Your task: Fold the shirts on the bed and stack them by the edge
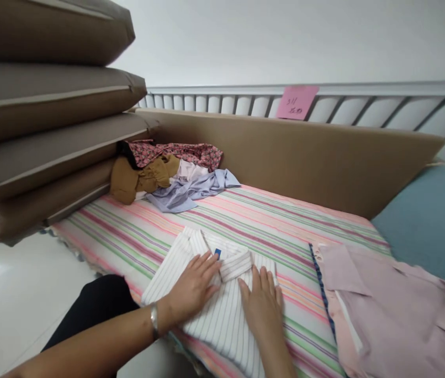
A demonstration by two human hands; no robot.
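White shirt (218,310) on striped sheet (285,226)

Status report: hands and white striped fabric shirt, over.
Left hand, right hand open, on white striped fabric shirt. Shirt folded, collar visible. No obstruction seen; pale-pink clothing rightward.

Left grip (194,287), right grip (262,304) on shirt (222,328)

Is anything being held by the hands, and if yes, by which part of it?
Nothing looks gripped: the left hand and the right hand lie open on top of the white striped shirt, both near its collar.
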